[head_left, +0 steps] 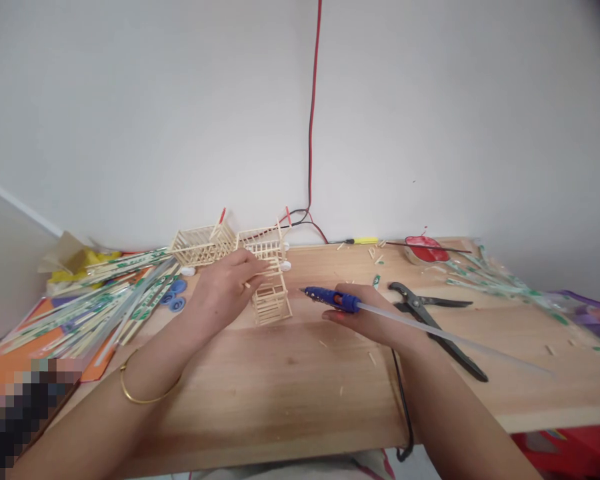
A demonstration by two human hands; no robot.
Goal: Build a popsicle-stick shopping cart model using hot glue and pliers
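My left hand [227, 288] rests on the wooden table [300, 393] with its fingers pinched on a thin wooden stick against a small lattice frame built of sticks [271, 293]. My right hand [375, 320] grips a blue hot glue gun [330, 298], its nozzle pointing left toward the frame. A clear glue stick [455, 340] trails from the back of the gun to the right. A gold bangle [145, 387] circles my left wrist.
More stick lattice frames [205, 243] stand at the back by the wall. A heap of wrapped chopsticks [95, 300] and blue caps [176, 297] lie left. Black-handled pliers [437, 327], red tape [427, 249], a screwdriver [365, 241], and wrappers [505, 283] lie right. Red-black wires [311, 133] hang down the wall.
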